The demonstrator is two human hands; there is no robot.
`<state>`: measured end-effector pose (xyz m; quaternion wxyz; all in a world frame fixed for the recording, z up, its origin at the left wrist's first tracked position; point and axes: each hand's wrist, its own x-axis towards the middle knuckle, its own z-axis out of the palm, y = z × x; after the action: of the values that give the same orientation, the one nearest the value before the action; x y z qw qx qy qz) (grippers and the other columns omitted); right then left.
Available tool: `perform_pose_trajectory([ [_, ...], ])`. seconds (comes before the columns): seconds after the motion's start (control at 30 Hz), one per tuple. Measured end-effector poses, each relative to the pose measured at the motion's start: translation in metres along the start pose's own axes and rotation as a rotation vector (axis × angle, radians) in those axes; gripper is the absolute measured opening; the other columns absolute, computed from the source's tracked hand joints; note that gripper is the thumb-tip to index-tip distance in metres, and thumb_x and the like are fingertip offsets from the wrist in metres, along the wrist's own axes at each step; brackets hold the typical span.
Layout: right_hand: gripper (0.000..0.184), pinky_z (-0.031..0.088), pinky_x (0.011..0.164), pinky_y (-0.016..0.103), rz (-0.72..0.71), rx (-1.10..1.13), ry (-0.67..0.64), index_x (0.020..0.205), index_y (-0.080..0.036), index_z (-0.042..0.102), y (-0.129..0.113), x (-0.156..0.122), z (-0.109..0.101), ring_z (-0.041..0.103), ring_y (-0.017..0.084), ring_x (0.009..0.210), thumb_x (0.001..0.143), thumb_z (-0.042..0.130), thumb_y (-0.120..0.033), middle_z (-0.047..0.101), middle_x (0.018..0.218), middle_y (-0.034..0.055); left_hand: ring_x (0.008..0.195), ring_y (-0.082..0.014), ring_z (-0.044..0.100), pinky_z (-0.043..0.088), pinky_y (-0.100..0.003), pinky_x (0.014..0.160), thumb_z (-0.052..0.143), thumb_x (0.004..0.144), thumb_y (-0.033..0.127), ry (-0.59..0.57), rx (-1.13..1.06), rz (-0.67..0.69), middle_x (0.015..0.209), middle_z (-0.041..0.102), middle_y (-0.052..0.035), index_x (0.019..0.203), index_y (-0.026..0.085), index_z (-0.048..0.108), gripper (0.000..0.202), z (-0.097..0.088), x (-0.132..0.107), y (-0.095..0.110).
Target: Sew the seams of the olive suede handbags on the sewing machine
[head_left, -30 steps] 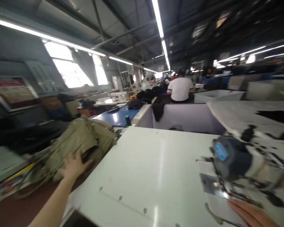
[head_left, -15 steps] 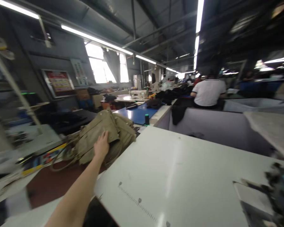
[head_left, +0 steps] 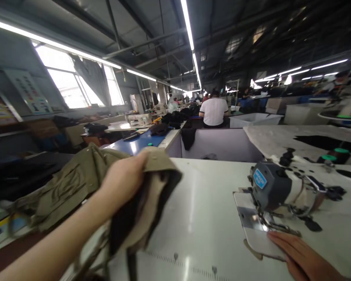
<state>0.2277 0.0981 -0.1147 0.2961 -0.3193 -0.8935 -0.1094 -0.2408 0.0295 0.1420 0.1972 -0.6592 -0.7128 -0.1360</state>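
My left hand [head_left: 124, 175] is closed on the edge of a khaki sewn cloth piece [head_left: 159, 160], lifted over the left part of the white table [head_left: 190, 222]. Its dark and light inner side hangs down, blurred by motion. Behind my wrist lies a heap of the same khaki cloth [head_left: 67, 183], with cords or straps trailing. At the lower right my right hand [head_left: 301, 249] rests with straight fingers on the metal plate of a sewing machine [head_left: 269, 191]. The fingertips are just in front of the presser foot area, holding nothing I can see.
Green-topped thread spools [head_left: 329, 158] stand behind the machine. Beyond the table are a grey-lilac panel [head_left: 222, 142], a blue tabletop [head_left: 140, 140] and a grey bin [head_left: 254, 119]. A person in a white shirt [head_left: 213, 111] sits ahead, back turned.
My left hand has gone from lying on the khaki heap to gripping a piece and pulling it right over the table. The view has turned right; my right hand and the machine head now show.
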Motion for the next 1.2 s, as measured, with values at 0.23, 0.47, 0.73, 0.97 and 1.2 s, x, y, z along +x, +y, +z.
perform_pose_trajectory([
  [0.23,0.027,0.053,0.081,0.042,0.105,0.119,-0.043,0.107,-0.020,0.061,0.000,-0.013,-0.025,0.065,0.027,0.095,0.089,0.042,-0.025,0.062,0.115,0.0113,0.142,-0.0335,0.017,0.023,-0.050,0.114,0.059,0.079,0.063,-0.672,-0.466,0.586,0.155,0.014,-0.0169,0.150,0.016,0.005,0.102,0.096,-0.068,0.129],
  [0.47,0.036,0.043,0.101,0.046,-0.136,0.273,-0.063,0.118,-0.021,0.055,-0.084,0.028,-0.070,0.049,0.029,0.121,0.082,0.053,-0.018,0.055,0.126,0.0109,0.130,-0.0297,0.041,0.034,-0.049,0.106,0.049,0.093,0.037,-0.470,-0.305,0.340,0.145,0.039,-0.0143,0.146,0.022,0.022,0.062,0.095,-0.203,0.076],
  [0.73,0.047,0.045,0.100,0.044,-0.396,0.421,-0.186,0.121,-0.011,0.059,-0.162,0.092,-0.009,0.056,0.023,0.117,0.084,0.033,0.001,0.064,0.120,0.0131,0.057,-0.0163,0.052,0.041,-0.031,0.060,0.026,0.096,0.016,-0.130,-0.183,0.395,0.065,0.057,-0.0016,0.092,0.016,0.052,0.026,0.073,-0.221,0.053],
  [0.97,0.025,0.052,0.065,0.027,0.109,0.853,-0.209,0.102,-0.018,0.064,-0.148,0.167,-0.079,0.067,0.019,0.076,0.094,0.043,-0.027,0.071,0.088,0.0032,0.083,-0.0215,0.062,0.048,-0.034,0.068,0.033,0.092,0.028,0.100,0.394,0.066,0.097,0.063,-0.0032,0.105,0.019,0.058,0.030,-0.060,-0.117,-0.024],
  [1.2,0.033,0.047,0.077,0.034,0.555,1.062,0.018,0.090,-0.019,0.062,-0.150,0.217,-0.062,0.061,0.024,0.085,0.089,0.043,-0.045,0.067,0.084,0.0052,0.126,-0.0373,0.041,0.031,-0.053,0.096,0.015,0.099,0.038,0.254,0.076,0.009,0.121,0.050,-0.0065,0.132,0.003,0.044,0.055,-0.088,0.118,0.011],
])
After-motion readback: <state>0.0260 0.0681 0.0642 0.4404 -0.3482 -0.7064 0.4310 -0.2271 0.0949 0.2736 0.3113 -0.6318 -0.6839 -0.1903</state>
